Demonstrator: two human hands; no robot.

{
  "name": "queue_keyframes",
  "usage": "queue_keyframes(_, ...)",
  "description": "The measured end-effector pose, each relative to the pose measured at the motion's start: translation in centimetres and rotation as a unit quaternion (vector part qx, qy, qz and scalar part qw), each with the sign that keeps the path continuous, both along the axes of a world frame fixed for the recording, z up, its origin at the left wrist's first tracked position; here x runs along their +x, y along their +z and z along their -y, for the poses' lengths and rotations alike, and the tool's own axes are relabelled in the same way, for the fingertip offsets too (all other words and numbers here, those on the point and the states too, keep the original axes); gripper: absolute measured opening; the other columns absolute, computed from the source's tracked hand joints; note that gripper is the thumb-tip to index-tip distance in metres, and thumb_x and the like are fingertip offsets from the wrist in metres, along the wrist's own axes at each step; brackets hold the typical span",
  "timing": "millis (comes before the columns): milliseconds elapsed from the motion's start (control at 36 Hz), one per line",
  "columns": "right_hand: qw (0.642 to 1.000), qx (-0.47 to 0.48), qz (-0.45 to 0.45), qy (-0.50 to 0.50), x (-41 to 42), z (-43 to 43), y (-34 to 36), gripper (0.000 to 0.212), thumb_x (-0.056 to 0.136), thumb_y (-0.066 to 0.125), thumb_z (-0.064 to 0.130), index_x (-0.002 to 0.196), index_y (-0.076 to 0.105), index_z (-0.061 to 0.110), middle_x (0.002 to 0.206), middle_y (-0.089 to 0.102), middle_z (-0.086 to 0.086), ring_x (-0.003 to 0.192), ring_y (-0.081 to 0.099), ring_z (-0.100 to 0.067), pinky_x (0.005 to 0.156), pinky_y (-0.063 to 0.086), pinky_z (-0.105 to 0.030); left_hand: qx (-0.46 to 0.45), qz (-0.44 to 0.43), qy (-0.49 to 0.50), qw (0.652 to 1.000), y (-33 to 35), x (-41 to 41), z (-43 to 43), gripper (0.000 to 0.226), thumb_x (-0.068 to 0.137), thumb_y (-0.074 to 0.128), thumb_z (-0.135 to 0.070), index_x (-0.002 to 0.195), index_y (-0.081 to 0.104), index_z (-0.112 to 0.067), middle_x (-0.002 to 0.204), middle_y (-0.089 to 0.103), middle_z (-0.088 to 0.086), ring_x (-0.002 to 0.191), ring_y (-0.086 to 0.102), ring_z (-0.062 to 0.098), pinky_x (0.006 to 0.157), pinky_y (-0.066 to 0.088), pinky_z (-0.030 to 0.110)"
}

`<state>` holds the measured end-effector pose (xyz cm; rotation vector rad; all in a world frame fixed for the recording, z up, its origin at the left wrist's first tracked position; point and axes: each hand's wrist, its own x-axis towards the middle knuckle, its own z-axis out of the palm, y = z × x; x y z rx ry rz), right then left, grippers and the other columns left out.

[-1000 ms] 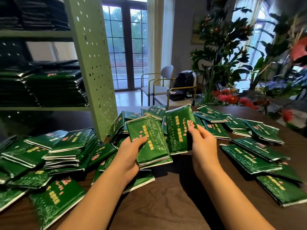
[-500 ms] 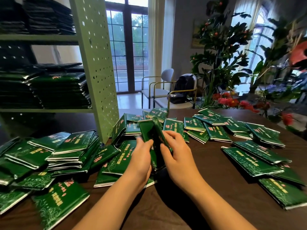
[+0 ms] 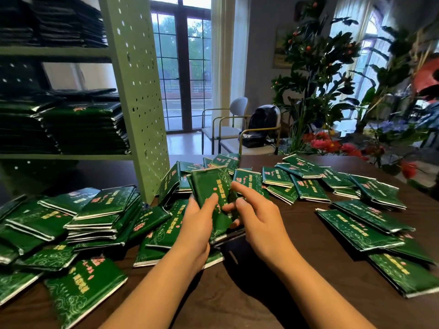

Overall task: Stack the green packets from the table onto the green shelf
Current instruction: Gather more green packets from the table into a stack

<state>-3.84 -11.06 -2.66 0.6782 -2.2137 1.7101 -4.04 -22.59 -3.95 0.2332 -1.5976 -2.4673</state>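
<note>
Hands of one person meet above the middle of a dark brown wooden counter (image 3: 285, 295), bare forearms reaching in from the bottom edge. The left hand (image 3: 197, 231) grips a small bundle of glossy green foil packets (image 3: 213, 186) from the left, thumb laid across the printed front, fingers hidden behind. The bundle stands tilted, raised off the counter. The right hand (image 3: 259, 222) pinches the bundle's lower right edge between thumb and a curled finger, forefinger stretched along the front. The bundle holds at least two packets; the exact number cannot be told. Dozens of loose green packets (image 3: 83, 288) lie around in overlapping heaps, too covered to count: a thick pile at left, a flatter spread at right. Behind the left pile rises a pale green perforated metal shelf (image 3: 140, 91), its upright meeting the counter. Two tall stacks of packets (image 3: 88, 129) sit on its middle level, darker stacks above. Beyond the counter stand two chairs (image 3: 223, 131), one carrying a black backpack (image 3: 259, 127), before a tall paned window (image 3: 183, 67). Leafy plants (image 3: 316, 74) and red flowers (image 3: 332, 146) crowd the right.
</note>
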Motion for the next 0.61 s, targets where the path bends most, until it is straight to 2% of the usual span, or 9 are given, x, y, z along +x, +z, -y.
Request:
queue_keyframes(56,1.0,-0.023,-0.012,-0.014,-0.4,-0.4,0.1,0.036,0.087,0.043,0.025,0.12,0.055,0.027,0.108,0.067,-0.007,0.079,0.068,-0.002,0.071,0.055,-0.025,0.001,0.014,0.014,1.0,0.1,-0.1,0.4,0.026,0.098,0.052,-0.012,0.123,0.059,-0.01,0.114,0.071,0.014,0.108,0.066,0.033,0.093,0.052,0.049)
queue_keyframes(139,0.997,-0.04,-0.024,-0.053,-1.2,-1.3,0.0,0.039,0.084,0.04,0.024,0.119,0.059,0.02,0.11,0.064,0.001,0.079,0.067,-0.005,0.073,0.053,-0.031,0.005,0.031,0.035,0.999,0.6,-0.2,1.0,0.026,0.095,0.056,-0.015,0.12,0.06,-0.011,0.116,0.069,0.013,0.111,0.063,0.034,0.102,0.045,0.056)
queue_keyframes(250,0.992,-0.017,-0.026,-0.119,-2.4,-2.5,-0.3,0.029,0.093,0.047,0.012,0.117,0.06,0.02,0.11,0.062,0.003,0.095,0.061,-0.012,0.081,0.05,-0.028,0.062,0.047,0.033,0.996,1.8,0.0,2.0,0.025,0.097,0.052,-0.016,0.12,0.058,-0.009,0.108,0.07,0.014,0.096,0.068,0.03,0.086,0.055,0.05)
queue_keyframes(306,0.988,0.033,-0.022,-0.146,-3.1,-2.9,-0.8,0.032,0.094,0.048,0.004,0.12,0.059,0.017,0.112,0.06,0.001,0.093,0.057,-0.007,0.078,0.044,-0.014,0.086,0.049,0.031,0.995,2.0,0.1,2.5,0.026,0.096,0.052,-0.02,0.119,0.059,-0.011,0.106,0.071,0.015,0.087,0.07,0.029,0.076,0.058,0.047)
queue_keyframes(333,0.986,0.067,-0.017,-0.154,-3.7,-3.0,-0.9,0.033,0.093,0.049,0.004,0.122,0.058,0.016,0.115,0.059,0.0,0.093,0.055,-0.007,0.078,0.043,-0.013,0.092,0.05,0.034,0.994,2.1,0.0,2.8,0.025,0.095,0.052,-0.021,0.116,0.061,-0.011,0.101,0.072,0.014,0.08,0.071,0.028,0.069,0.059,0.045)
queue_keyframes(417,0.968,0.193,0.007,-0.163,-5.8,-3.3,-1.5,0.039,0.092,0.055,0.013,0.131,0.052,0.013,0.13,0.053,-0.006,0.113,0.052,-0.019,0.098,0.041,-0.031,0.107,0.054,0.03,0.992,2.0,-0.3,3.3,0.019,0.095,0.049,-0.021,0.099,0.065,-0.013,0.08,0.073,0.009,0.065,0.069,0.023,0.057,0.058,0.037)
queue_keyframes(472,0.949,0.27,0.016,-0.163,-7.3,-3.3,-1.6,0.048,0.091,0.059,0.023,0.137,0.046,0.014,0.138,0.047,-0.006,0.127,0.042,-0.024,0.106,0.033,-0.034,0.109,0.054,0.027,0.992,2.2,-0.2,3.5,0.02,0.096,0.047,-0.021,0.091,0.065,-0.014,0.072,0.072,0.006,0.061,0.068,0.022,0.054,0.057,0.033)
queue_keyframes(528,0.931,0.332,0.008,-0.151,-8.6,-3.1,-1.6,0.058,0.09,0.062,0.03,0.142,0.04,0.016,0.145,0.041,-0.005,0.133,0.034,-0.025,0.109,0.026,-0.033,0.113,0.059,0.017,0.992,2.4,-0.1,3.7,0.02,0.096,0.047,-0.021,0.089,0.065,-0.014,0.076,0.071,0.007,0.063,0.067,0.023,0.056,0.056,0.033)
queue_keyframes(611,0.92,0.368,0.014,-0.135,-10.5,-2.7,-1.4,0.071,0.087,0.065,0.037,0.147,0.032,0.018,0.155,0.027,-0.005,0.142,0.022,-0.025,0.114,0.019,-0.035,0.109,0.068,-0.014,0.992,2.7,0.0,3.9,0.02,0.095,0.047,-0.02,0.093,0.064,-0.011,0.081,0.069,0.01,0.071,0.064,0.026,0.069,0.052,0.039)
